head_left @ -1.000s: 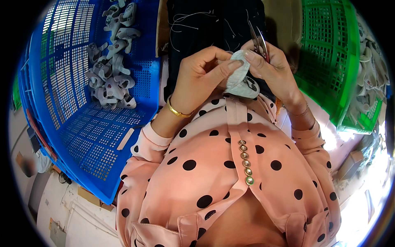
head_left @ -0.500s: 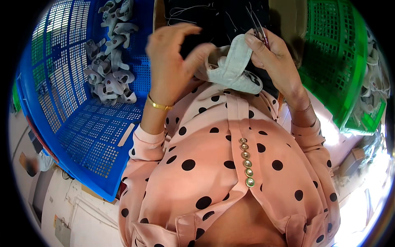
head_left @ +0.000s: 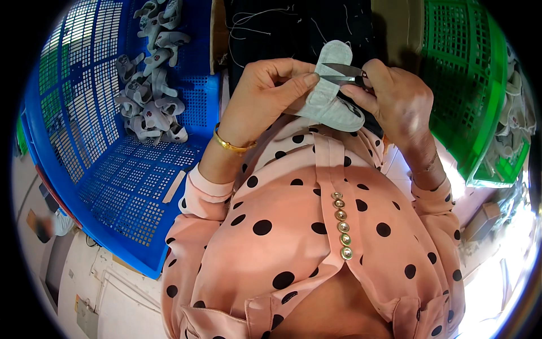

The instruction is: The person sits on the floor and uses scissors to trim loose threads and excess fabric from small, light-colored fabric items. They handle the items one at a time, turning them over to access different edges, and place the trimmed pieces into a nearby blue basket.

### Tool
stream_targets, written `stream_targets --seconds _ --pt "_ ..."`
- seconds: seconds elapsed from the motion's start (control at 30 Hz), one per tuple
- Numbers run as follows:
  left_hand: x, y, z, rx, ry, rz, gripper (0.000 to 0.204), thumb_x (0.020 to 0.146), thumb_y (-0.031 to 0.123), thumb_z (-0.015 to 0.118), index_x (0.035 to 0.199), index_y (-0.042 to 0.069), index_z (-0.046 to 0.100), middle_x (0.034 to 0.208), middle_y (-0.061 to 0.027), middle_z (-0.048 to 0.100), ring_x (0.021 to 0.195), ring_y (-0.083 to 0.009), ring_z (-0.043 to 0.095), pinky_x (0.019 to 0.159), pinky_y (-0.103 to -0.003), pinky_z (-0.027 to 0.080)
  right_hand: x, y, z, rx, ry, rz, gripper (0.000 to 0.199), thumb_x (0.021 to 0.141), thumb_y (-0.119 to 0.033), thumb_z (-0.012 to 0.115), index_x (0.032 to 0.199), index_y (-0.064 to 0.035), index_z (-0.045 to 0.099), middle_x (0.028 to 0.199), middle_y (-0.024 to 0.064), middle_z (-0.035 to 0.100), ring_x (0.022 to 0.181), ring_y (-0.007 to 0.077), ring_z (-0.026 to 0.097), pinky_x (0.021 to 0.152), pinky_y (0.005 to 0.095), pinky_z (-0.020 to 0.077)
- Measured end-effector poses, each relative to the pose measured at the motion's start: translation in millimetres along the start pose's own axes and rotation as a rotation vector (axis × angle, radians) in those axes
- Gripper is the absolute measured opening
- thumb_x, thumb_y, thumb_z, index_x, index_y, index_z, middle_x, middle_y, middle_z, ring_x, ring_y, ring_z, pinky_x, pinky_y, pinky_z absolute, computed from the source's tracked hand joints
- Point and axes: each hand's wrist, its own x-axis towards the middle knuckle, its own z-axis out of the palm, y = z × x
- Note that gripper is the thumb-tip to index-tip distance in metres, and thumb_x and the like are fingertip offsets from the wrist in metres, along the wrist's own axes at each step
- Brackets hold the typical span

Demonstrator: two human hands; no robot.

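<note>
A pale grey-white small fabric shoe upper [head_left: 337, 116] with an upright strap is in front of my waist. My left hand [head_left: 262, 96] is closed on its left side, thumb and fingers pinching by the base of the strap. In my right hand [head_left: 400, 99] is a pair of thread snips [head_left: 345, 78], its blades apart and pointing left across the strap. Whether the blades touch fabric or a thread, I cannot tell. The lower left part of the upper is hidden behind my left hand.
To my left stands a blue perforated basket [head_left: 127, 209] with a heap of similar grey uppers [head_left: 152, 110]. On the right is a green basket [head_left: 460, 101], with more uppers [head_left: 511, 113] beyond it. Loose threads lie on the black cloth [head_left: 293, 42] ahead, beside cardboard [head_left: 398, 25].
My left hand has come in from open and pinched the upper. My right hand has let go of the strap and swung the snips from pointing up to pointing left across it.
</note>
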Motion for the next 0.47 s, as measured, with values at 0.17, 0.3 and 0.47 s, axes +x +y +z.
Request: stream_targets --seconds 0.17,0.3,0.47 --pt "-4 -3 7 -0.092 0.067 -0.032 0.020 0.093 0.012 0.063 0.107 -0.001 0.068 0.077 -0.0015 0.064 0.063 -0.0061 0.055 0.058 -0.020 0.045 5 -2 -4 -0.055 -0.007 -0.046 0.040 0.075 -0.041 0.075 0.067 -0.0137 0.047 0.051 0.0011 0.042 0.046 0.0189 0.049 0.043 0.0309 0.0388" --pt "-6 -8 11 -0.188 0.104 -0.011 0.018 0.092 0.010 0.065 0.105 -0.002 0.069 0.064 0.0054 0.053 0.052 -0.0004 0.037 0.046 -0.018 0.025 6 -1 -5 -0.059 -0.025 -0.066 0.040 0.074 -0.040 0.076 0.067 -0.0135 0.046 0.052 0.0013 0.042 0.046 0.0189 0.049 0.043 0.0311 0.0386" --pt "-9 -10 11 -0.189 0.116 -0.001 0.019 0.092 0.011 0.066 0.106 -0.001 0.070 0.063 0.0051 0.053 0.051 -0.0014 0.037 0.045 -0.019 0.025 7 0 -5 -0.028 -0.063 -0.080 0.040 0.075 -0.041 0.075 0.068 -0.0131 0.047 0.053 0.0017 0.044 0.047 0.0198 0.050 0.043 0.0313 0.0391"
